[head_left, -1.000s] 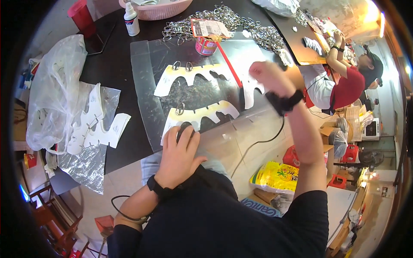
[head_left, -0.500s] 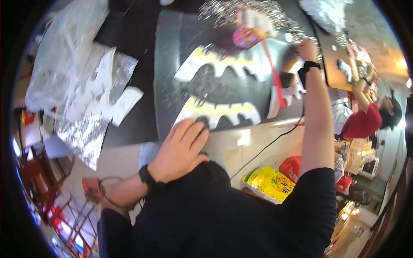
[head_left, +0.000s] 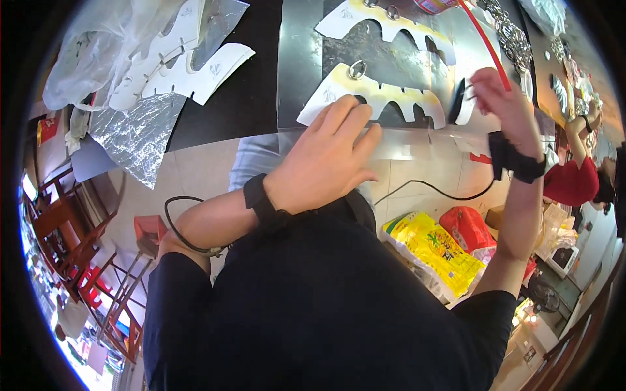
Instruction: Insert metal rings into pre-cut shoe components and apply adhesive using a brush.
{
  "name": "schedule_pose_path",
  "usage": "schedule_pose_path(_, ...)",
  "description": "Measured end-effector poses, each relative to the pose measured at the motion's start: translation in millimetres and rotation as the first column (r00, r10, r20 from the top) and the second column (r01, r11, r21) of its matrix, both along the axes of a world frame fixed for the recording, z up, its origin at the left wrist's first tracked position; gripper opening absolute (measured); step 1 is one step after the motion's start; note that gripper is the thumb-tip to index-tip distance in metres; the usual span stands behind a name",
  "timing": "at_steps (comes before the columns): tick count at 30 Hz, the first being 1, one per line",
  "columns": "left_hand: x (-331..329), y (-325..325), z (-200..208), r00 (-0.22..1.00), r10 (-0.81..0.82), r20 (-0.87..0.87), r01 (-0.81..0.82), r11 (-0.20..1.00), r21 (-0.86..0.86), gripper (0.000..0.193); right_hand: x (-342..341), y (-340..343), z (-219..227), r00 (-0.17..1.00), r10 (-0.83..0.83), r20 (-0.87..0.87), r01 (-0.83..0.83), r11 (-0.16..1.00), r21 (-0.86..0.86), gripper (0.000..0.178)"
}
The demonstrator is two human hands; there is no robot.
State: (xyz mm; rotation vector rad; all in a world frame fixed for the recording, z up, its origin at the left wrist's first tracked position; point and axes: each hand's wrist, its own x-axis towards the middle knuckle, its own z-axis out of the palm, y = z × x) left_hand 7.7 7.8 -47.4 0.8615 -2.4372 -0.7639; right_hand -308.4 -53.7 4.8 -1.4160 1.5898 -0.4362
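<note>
In the head view, the lower white strip point(head_left: 365, 88) lies on a clear sheet point(head_left: 300, 39) close to the front edge of the dark table point(head_left: 261, 85); the left hand point(head_left: 326, 153), fingers partly spread, rests over its near side, while the right hand point(head_left: 505, 98) is raised with bent fingers, and I cannot tell whether they grip something. A band of this table gives room between the sheet and the white pieces point(head_left: 212, 72) at left. One metal ring point(head_left: 362, 64) is on the lower strip, two on the upper strip point(head_left: 407, 31), and a yellow bag point(head_left: 424, 244) carries printing.
</note>
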Motion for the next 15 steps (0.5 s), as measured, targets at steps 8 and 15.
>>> schedule_pose_path(8, -25.2, 4.3, -18.4, 0.998, -0.016, -0.058, 0.01, 0.994, -0.108, 0.053, 100.4, 1.8, -32.2, 0.965, 0.258, -0.052, -0.262, 0.933, -0.245, 0.012)
schedule_pose_path(15, -26.0, 1.5, -16.9, 0.998, 0.026, -0.053, -0.032, 0.993, -0.115, 0.056, 109.7, -5.2, -45.3, 0.967, 0.217, -0.136, -0.247, 0.93, -0.271, 0.011)
